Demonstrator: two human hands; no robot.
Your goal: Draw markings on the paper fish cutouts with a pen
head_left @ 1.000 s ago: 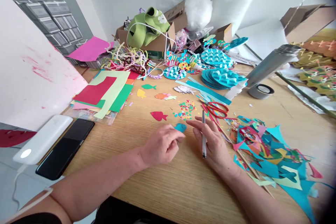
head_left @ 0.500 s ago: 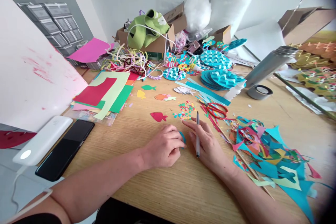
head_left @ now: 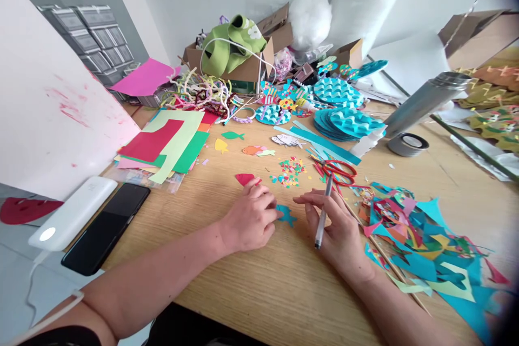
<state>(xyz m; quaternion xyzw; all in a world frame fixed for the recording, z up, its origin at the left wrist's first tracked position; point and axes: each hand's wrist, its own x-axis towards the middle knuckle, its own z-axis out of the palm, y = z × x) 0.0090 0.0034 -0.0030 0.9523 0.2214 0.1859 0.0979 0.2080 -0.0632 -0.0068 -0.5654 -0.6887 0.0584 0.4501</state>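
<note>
A blue paper fish (head_left: 286, 215) lies on the wooden table between my hands. My left hand (head_left: 255, 213) rests beside it, fingers bent, fingertips at the blue fish's left edge; whether it grips the fish cannot be made out. A red paper fish (head_left: 244, 178) is partly covered by the fingers of that hand. My right hand (head_left: 334, 221) holds a grey pen (head_left: 323, 219) between its fingers, to the right of the blue fish. Small coloured paper dots (head_left: 291, 171) are scattered just beyond both hands.
Red-handled scissors (head_left: 340, 172) lie beyond my right hand, with paper scraps (head_left: 421, 238) to the right. Left are a paper stack (head_left: 182, 151), a phone (head_left: 107, 230) and a white power bank (head_left: 75, 213). A steel flask (head_left: 430, 100) leans at the right.
My left hand has shifted, uncovering more of the blue fish and partly covering the red one. My right hand has moved right, and its pen is now tilted.
</note>
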